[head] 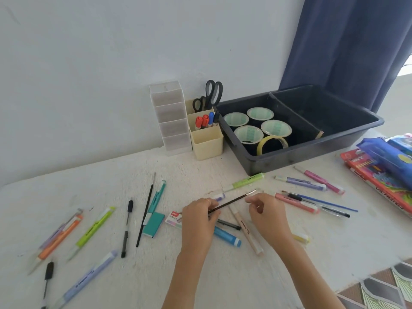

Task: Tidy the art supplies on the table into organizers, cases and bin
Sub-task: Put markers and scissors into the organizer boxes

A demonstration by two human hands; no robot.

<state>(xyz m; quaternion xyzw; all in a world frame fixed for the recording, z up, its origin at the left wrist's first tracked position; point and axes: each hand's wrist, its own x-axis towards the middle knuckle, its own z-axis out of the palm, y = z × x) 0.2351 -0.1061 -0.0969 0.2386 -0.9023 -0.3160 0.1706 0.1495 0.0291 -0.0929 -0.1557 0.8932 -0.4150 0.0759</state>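
The left hand (pixel 200 219) pinches the lower end of a thin brush (pixel 231 202), which slants up between the two hands. The right hand (pixel 267 216) has curled fingers just beside the bristle end; I cannot tell if it touches. Pens (pixel 127 228) and highlighters (pixel 95 228) lie scattered on the counter (pixel 111 179). Farther back stand a cream organizer (pixel 207 143) with markers (pixel 205 120) and scissors (pixel 214 92), a clear organizer (pixel 171 121), and a dark bin (pixel 312 150) holding tape rolls (pixel 248 134).

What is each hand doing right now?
Left hand: pinches the thin paintbrush.
Right hand: curled beside its bristle end, grip cannot be told.
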